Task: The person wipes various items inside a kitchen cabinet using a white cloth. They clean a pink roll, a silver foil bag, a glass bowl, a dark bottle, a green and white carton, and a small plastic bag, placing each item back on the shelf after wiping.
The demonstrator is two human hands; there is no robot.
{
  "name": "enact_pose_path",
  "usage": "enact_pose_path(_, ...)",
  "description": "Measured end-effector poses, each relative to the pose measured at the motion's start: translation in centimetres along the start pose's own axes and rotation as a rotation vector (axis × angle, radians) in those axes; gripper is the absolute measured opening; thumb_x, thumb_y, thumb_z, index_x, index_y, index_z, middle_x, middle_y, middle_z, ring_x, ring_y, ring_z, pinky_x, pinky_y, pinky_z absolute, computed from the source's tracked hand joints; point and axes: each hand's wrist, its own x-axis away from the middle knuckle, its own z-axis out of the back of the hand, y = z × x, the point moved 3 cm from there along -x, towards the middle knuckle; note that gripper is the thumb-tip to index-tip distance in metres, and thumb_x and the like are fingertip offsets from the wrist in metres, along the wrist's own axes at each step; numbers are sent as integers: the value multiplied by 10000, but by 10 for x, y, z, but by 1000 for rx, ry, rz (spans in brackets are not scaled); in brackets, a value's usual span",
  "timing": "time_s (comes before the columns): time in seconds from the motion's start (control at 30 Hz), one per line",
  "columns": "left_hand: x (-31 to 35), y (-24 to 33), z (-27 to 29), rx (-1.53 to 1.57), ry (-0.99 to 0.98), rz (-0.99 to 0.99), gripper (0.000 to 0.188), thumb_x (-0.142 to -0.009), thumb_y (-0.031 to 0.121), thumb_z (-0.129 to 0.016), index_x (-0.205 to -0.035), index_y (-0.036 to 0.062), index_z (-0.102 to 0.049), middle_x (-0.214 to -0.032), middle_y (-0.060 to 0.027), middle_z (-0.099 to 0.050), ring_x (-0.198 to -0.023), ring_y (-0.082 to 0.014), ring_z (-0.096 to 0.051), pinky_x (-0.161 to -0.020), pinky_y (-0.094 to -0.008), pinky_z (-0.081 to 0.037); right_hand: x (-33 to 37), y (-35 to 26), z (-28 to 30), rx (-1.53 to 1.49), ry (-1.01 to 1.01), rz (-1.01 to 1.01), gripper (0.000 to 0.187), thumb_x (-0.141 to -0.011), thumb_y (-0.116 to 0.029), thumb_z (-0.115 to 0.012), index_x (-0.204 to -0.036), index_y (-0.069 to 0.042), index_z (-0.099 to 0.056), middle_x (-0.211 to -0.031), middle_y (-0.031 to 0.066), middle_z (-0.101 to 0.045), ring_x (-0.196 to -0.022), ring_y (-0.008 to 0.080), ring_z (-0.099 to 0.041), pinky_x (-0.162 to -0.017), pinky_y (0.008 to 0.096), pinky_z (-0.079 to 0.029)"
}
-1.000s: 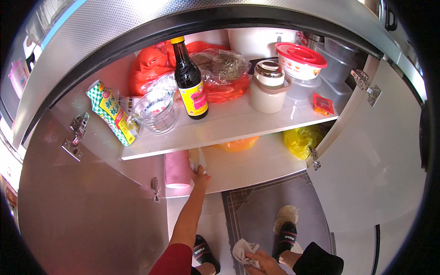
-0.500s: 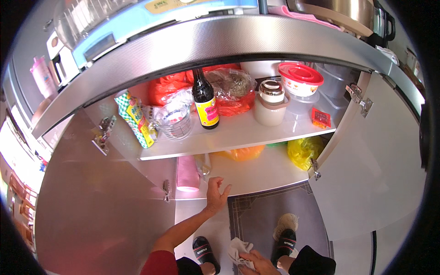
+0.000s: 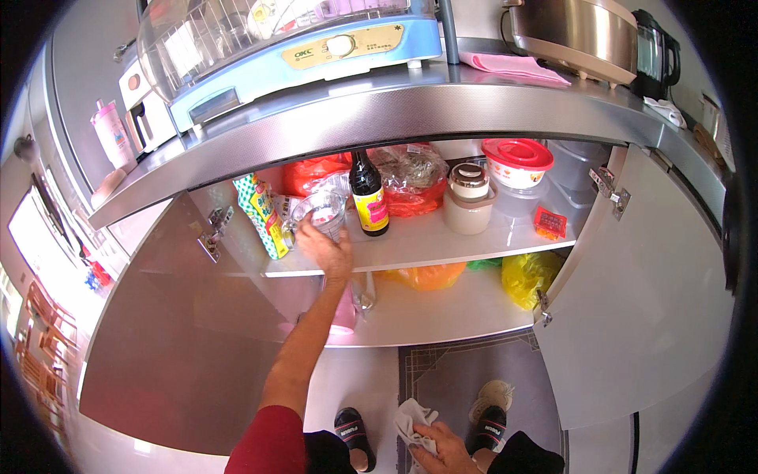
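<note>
My left hand (image 3: 325,251) is at the front of the upper cabinet shelf, against a clear glass measuring jug (image 3: 332,207). Its fingers point toward the jug's handle side, and the thumb stands apart from them. Part of the jug is hidden behind the hand. A dark sauce bottle (image 3: 369,201) with a yellow and pink label stands just right of the jug. To its left leans a green-checked and yellow packet (image 3: 262,217). Low down near my feet, my right hand (image 3: 446,449) is closed on a crumpled whitish cloth (image 3: 414,420).
Both cabinet doors (image 3: 639,292) stand open beneath a metal-edged counter (image 3: 316,134). Right on the upper shelf are a beige lidded container (image 3: 468,207), a red-lidded tub (image 3: 517,162) and a small red packet (image 3: 549,223). Below lie a pink roll (image 3: 344,314) and a yellow bag (image 3: 527,280).
My left hand has risen from in front of the lower shelf to the measuring jug on the upper one. My right hand still holds the cloth low. The view has tilted upward, showing more counter.
</note>
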Motion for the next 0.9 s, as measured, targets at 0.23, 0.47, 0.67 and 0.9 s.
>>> enact_pose_path(0.23, -34, -67, -5, -483, -456, -8, 844, -622, 251, -716, -1333, 80, -295, -1338, -183, -298, -1246, -369, -267, -1004, -510, -244, 13, 11, 0, 1, 134, 95, 350, -806, -111, -581, -1125, 21, -521, -1020, 241, -536, -957, 394, -533, -810, 400, -425)
enact_pose_path(0.47, -42, -113, -3, -369, -415, -186, 585, -614, 93, -683, -1146, 197, -463, -1205, -211, -385, -1092, -417, -397, -922, -474, -349, 1, -3, -1, -73, 9, 62, 354, -809, -90, -572, -1141, 8, -502, -1026, 221, -518, -946, 379, -529, -788, 378, -430)
enact_pose_path(0.67, -36, -94, 4, 152, -181, 65, 524, -647, 58, -665, -1103, 31, -407, -1093, -161, -464, -905, -295, -526, -726, -405, -451, -3, -2, 0, 16, 47, 54, 355, -803, -72, -580, -1139, 11, -498, -991, 209, -507, -915, 369, -525, -787, 370, -427)
enact_pose_path(0.9, -29, -115, 1, 835, -634, 760, 177, -670, 134, -679, -763, 21, -578, -599, -34, -556, -457, -140, -512, -460, -271, -421, -6, -8, -2, -41, 22, 44, 352, -813, -104, -583, -1136, 11, -505, -983, 202, -525, -909, 361, -534, -790, 374, -426)
